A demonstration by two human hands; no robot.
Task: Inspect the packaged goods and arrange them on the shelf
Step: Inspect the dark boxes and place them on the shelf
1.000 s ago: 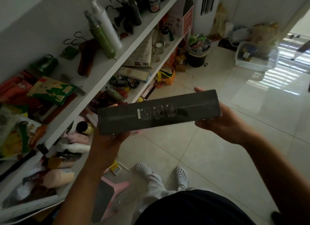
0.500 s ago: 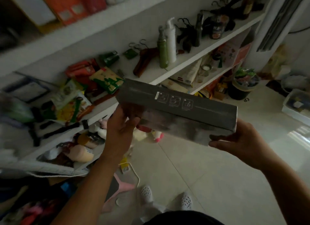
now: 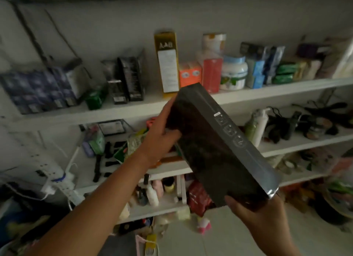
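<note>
- The long dark box (image 3: 219, 150) runs diagonally, upper centre to lower right.
- The left hand (image 3: 162, 129) grips its upper end, nearest the shelf (image 3: 133, 112); the right hand (image 3: 261, 215) holds the lower end.

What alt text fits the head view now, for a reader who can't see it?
Two hands hold a long dark box tilted before cluttered white shelves: the left hand at its upper end, the right hand at its lower end. A yellow carton stands behind.

The long dark box (image 3: 215, 147) hides the right grip's (image 3: 263, 221) fingers behind its lower end. Up-left of the box, blue packs (image 3: 38, 89) are blurred, their print unreadable; the box's icons (image 3: 230, 129) are too small.
</note>
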